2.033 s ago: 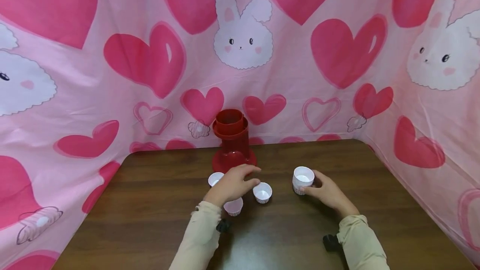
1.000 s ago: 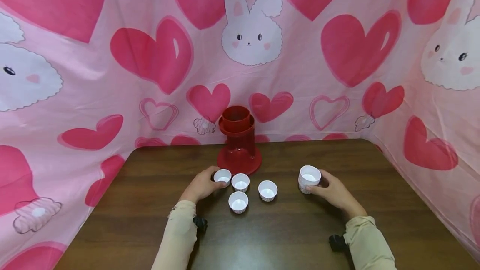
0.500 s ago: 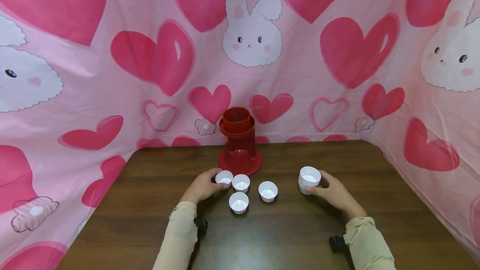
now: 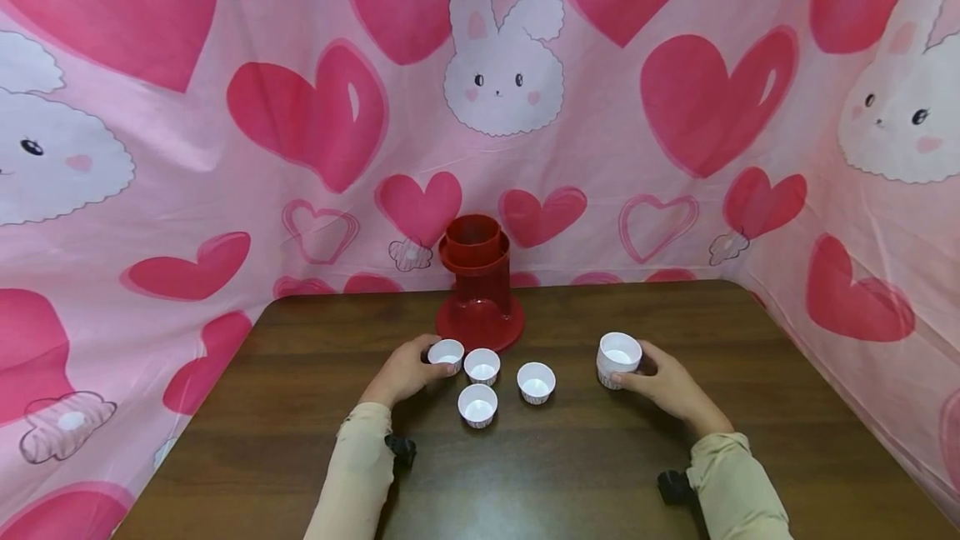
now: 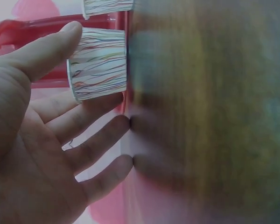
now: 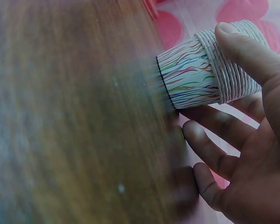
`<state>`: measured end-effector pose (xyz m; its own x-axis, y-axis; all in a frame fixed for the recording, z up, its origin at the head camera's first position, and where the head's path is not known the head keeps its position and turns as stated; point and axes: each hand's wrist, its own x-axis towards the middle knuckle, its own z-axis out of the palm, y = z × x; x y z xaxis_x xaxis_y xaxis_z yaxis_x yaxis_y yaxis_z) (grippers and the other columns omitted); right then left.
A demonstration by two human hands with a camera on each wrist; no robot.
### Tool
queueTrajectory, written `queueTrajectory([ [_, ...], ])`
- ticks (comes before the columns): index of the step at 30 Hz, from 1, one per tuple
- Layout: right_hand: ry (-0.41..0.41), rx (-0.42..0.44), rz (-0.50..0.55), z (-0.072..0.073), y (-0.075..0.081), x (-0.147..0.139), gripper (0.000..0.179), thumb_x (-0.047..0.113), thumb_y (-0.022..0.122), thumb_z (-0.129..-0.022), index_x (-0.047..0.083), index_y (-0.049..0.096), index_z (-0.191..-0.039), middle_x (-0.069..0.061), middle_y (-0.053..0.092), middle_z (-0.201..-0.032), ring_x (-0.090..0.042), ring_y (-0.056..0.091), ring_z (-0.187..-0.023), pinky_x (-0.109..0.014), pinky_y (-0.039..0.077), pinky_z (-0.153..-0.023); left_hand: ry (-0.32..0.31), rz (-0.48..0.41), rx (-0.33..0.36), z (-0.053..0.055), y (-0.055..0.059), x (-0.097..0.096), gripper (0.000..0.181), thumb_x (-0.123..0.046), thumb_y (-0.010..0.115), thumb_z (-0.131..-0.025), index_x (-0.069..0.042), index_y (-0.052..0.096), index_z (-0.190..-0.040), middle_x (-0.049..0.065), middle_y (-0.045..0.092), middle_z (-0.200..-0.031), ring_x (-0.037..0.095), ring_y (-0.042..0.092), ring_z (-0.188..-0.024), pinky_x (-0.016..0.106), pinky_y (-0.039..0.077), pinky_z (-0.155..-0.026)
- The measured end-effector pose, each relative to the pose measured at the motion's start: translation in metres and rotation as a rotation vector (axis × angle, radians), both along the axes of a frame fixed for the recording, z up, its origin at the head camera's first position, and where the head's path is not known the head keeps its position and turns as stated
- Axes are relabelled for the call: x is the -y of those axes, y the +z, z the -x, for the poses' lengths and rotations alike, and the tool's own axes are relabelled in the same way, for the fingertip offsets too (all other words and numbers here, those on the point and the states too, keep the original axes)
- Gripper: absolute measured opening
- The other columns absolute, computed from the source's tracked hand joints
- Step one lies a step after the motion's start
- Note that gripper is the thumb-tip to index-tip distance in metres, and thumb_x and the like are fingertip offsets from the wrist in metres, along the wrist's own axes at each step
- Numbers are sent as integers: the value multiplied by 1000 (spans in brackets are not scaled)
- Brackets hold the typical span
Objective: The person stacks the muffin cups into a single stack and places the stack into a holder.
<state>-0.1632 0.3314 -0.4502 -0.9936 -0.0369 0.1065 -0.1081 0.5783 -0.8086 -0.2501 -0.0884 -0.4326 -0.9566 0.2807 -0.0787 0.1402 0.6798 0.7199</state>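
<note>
My left hand [image 4: 405, 371] pinches a small white paper baking cup [image 4: 446, 353] between thumb and fingers. In the left wrist view this cup [image 5: 100, 63] has thin coloured wavy stripes and stands upright on the table, my thumb at its rim. My right hand [image 4: 670, 388] holds a stack of nested baking cups [image 4: 619, 359] on the right. The right wrist view shows many rims in the stack [image 6: 191, 77], gripped between thumb and fingers. Three more single baking cups stand between the hands: one [image 4: 482, 366] beside the pinched cup, one [image 4: 477, 407] nearer me, one [image 4: 536, 382] further right.
A red plastic stand [image 4: 482, 307] with a round open tube on top stands at the back of the brown wooden table [image 4: 570, 465], just behind the cups. Pink cloth [image 4: 592, 140] with hearts and rabbits hangs around the table.
Over two seconds my left hand has moved left from above the middle cups to the leftmost one, which it now pinches. Both hands have stayed almost still for the last second.
</note>
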Motion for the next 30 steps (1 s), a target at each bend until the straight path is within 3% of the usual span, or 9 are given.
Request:
queueTrajectory([
  [6,-10,-1,-11,1,0,-1,60,27,83,-86,-2,57,-131,-15,67,-115,-29,60,-106,-47,49,-90,33,-93,-10,3,2,0,55,-30,83,-85,-11,61,-132,8,64,-123,30,57,-113,57,46,-99],
  [18,12,-8,34,3,-3,-3,59,24,83,-86,-2,57,-132,-14,67,-116,-27,60,-106,-44,50,-89,52,-260,-64,3,11,-5,62,-26,81,-86,-9,57,-140,11,61,-133,34,53,-124,60,40,-105],
  [30,8,-2,41,3,-5,-4,61,25,83,-86,-1,56,-134,-14,67,-117,-28,61,-107,-46,49,-92,30,-322,-68,-4,21,-15,61,-25,80,-87,-9,56,-141,10,61,-132,30,55,-118,53,46,-102],
])
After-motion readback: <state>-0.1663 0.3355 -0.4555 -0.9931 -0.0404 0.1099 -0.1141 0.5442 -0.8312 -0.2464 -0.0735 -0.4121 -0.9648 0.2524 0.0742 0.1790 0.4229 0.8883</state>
